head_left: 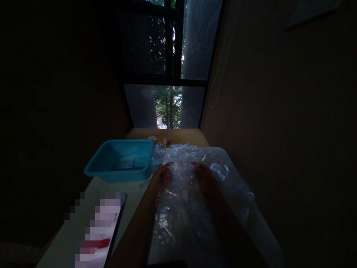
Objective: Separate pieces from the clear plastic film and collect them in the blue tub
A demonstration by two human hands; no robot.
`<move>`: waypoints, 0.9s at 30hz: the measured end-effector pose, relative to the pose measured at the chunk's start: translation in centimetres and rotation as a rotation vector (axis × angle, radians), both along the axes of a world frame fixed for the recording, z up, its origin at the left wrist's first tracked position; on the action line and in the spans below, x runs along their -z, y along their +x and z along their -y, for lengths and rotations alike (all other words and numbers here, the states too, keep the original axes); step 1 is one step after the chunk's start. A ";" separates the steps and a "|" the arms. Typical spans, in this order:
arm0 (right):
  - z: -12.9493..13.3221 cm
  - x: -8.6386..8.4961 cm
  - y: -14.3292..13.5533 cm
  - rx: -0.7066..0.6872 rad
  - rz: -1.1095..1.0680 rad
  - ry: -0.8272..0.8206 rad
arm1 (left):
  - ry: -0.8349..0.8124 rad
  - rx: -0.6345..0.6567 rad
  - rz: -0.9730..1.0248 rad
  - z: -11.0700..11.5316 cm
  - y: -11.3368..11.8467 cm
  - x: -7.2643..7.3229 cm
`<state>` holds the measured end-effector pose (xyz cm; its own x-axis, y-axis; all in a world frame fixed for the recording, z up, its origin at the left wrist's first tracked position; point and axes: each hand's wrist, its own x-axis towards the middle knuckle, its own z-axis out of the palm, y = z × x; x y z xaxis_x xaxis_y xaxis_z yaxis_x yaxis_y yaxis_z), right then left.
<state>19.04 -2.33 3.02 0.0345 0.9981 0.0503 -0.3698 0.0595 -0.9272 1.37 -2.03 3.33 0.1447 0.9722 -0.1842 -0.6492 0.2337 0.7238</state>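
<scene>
Nearest me, at the table's (69, 230) front edge, lay a flat packet (97, 230) with a red stripe, its face blurred out, well left of both forearms. I could make out little else down there; the room was dim and the lower frame fell into shadow.

Between and under my forearms spread the plastic sheet (181, 219), clear and crumpled, covering most of the table's right half. It ran from the near edge up past my fingers and bunched in folds at the far end. My left hand (161, 178) rested on it palm down, fingers loosely spread and pointing away from me. My right hand (203, 178) lay the same way just beside it, a narrow strip of sheet showing between the two. Neither hand pinched or gripped anything that I could see; both simply pressed flat on the film.

As for progress, I judged the sheet only partly smoothed: it was still heavily wrinkled near my wrists and heaped beyond my fingertips, so most of the flattening or folding looked undone.

Left of my left hand, close but apart, sat a blue tub (121, 162), its corner overhanging the table edge, with nothing in it that I could tell. Beyond the sheet, on the wooden ledge (192, 136), lay small scraps (166, 141), white and red. Farther still stood the window (167, 85), trees showing outside.
</scene>
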 end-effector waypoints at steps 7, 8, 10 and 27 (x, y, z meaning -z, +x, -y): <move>-0.2 0.3 -0.1 -0.057 -0.050 -0.011 | -0.010 -0.032 0.056 0.2 -0.1 -0.2; -0.2 0.3 -0.1 -0.041 -0.040 -0.008 | -0.023 -0.026 0.049 0.3 0.0 -0.2; -0.1 0.1 -0.1 -0.007 -0.018 -0.021 | -0.031 -0.005 0.005 0.4 0.2 -0.2; -0.5 0.4 0.1 0.020 0.045 -0.062 | 0.009 -0.041 -0.108 0.8 0.7 -0.5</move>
<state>19.15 -1.81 2.65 0.0538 0.9985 -0.0096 -0.3269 0.0086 -0.9450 2.07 -2.85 3.83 0.0843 0.9787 -0.1874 -0.5764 0.2013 0.7920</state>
